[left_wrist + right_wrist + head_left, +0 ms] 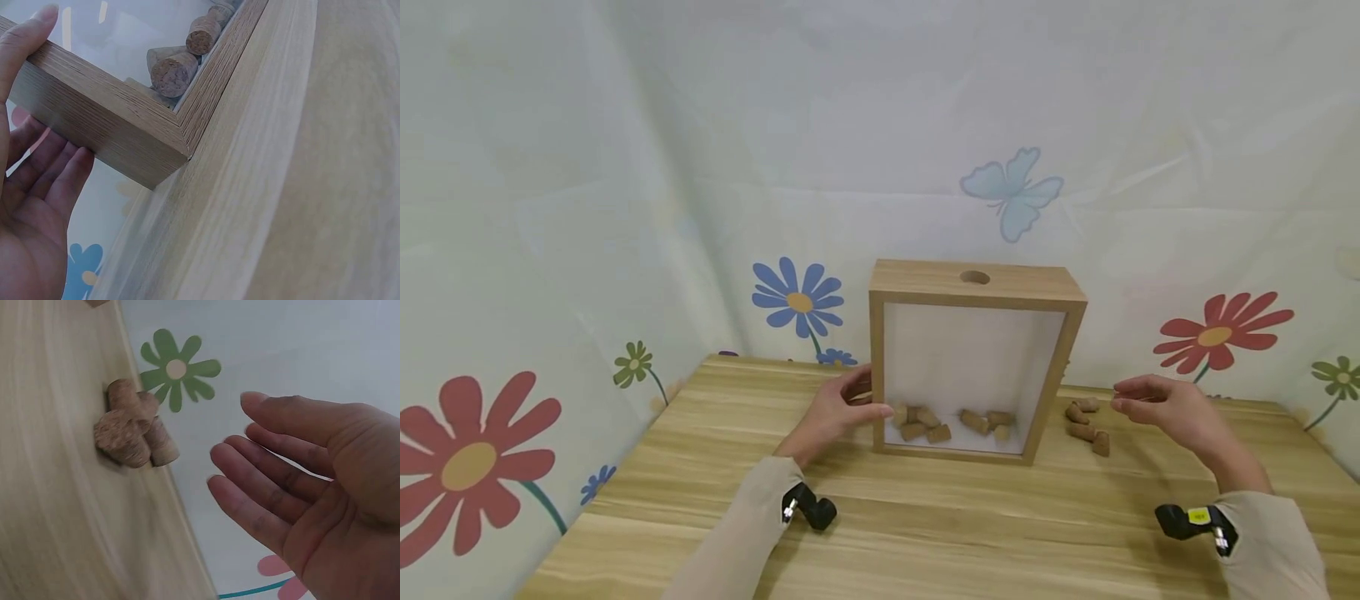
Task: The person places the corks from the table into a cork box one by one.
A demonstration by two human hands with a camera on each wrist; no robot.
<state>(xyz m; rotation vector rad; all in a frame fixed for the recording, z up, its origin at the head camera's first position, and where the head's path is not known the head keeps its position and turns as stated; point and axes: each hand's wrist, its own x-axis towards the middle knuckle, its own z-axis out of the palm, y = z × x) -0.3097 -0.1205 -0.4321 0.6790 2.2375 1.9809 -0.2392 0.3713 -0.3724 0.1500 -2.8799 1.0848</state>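
A wooden shadow box with a clear front and a round hole in its top stands upright on the table. Several corks lie along its bottom inside. My left hand holds the box by its left side; in the left wrist view the thumb lies on the front edge and the fingers touch the side face. To the right of the box, several loose corks lie on the tabletop. My right hand hovers just right of them, fingers loosely bent, holding nothing.
The wood-grain table ends behind the box at a pale cloth backdrop printed with flowers and a butterfly. A small black camera sits on the left wrist, and another camera on the right.
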